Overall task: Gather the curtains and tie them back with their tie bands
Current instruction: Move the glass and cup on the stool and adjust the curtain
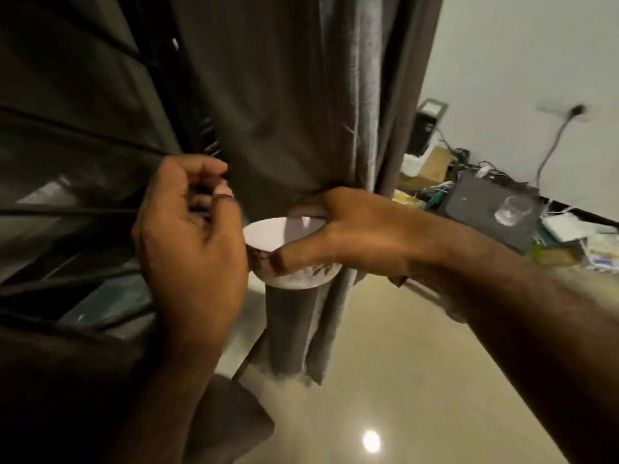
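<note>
In the head view, the grey curtain (284,128) hangs bunched into one column beside the dark window (67,128). A pale band (268,234) loops round the curtain at its narrowest point. The right hand (351,229) grips the band, thumb under and fingers over the top, pressing it against the fabric. The left hand (187,242) is just beside it with its fingers curled, pinching what looks like the band's free end, though motion blur softens this.

The gathering looks done and the tying is under way. The next move likely calls for drawing the free end snug and fastening it while the right hand keeps the folds from slipping out.
</note>
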A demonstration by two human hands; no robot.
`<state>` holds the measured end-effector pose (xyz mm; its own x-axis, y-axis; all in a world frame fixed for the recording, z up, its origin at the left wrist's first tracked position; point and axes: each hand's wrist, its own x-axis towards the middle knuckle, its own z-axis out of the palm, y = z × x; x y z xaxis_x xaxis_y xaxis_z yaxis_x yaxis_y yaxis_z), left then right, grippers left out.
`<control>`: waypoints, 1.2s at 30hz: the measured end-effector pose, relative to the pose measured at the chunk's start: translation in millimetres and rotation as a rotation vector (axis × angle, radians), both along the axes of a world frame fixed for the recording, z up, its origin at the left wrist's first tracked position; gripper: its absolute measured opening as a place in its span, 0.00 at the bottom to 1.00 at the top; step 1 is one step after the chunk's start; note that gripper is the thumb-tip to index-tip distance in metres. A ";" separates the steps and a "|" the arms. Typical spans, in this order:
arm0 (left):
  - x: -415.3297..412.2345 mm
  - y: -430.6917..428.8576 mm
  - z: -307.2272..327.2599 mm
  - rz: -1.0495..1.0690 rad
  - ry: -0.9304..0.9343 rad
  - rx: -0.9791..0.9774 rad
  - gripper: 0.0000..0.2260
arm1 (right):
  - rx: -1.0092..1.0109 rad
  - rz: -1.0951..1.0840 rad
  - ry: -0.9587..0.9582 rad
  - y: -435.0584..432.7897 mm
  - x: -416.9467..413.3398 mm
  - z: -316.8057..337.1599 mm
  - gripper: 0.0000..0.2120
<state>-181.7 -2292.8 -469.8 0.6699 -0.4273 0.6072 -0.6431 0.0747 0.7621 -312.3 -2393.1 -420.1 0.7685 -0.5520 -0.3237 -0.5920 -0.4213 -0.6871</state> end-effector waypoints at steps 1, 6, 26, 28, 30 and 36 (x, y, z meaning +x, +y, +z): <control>-9.4 -3.1 16.5 -0.023 -0.029 -0.049 0.07 | 0.007 0.023 -0.004 -3.5 -15.6 17.5 0.25; -66.9 -33.4 59.0 -0.160 -0.061 -0.131 0.10 | 0.010 -0.026 -0.064 -33.3 -112.0 67.4 0.24; -228.5 -479.6 -185.8 -0.322 -0.424 0.708 0.20 | -0.522 -0.800 0.067 -484.6 -284.0 -280.1 0.51; -230.6 -501.6 -220.1 -0.320 -0.448 0.733 0.19 | -0.521 -0.801 0.102 -514.1 -284.0 -320.7 0.49; -231.6 -515.5 -249.4 -0.329 -0.460 0.742 0.18 | -0.492 -0.788 0.130 -534.9 -284.0 -355.7 0.49; -232.5 -522.3 -292.7 -0.322 -0.390 0.793 0.17 | -0.374 -0.743 0.191 -556.7 -283.6 -408.7 0.50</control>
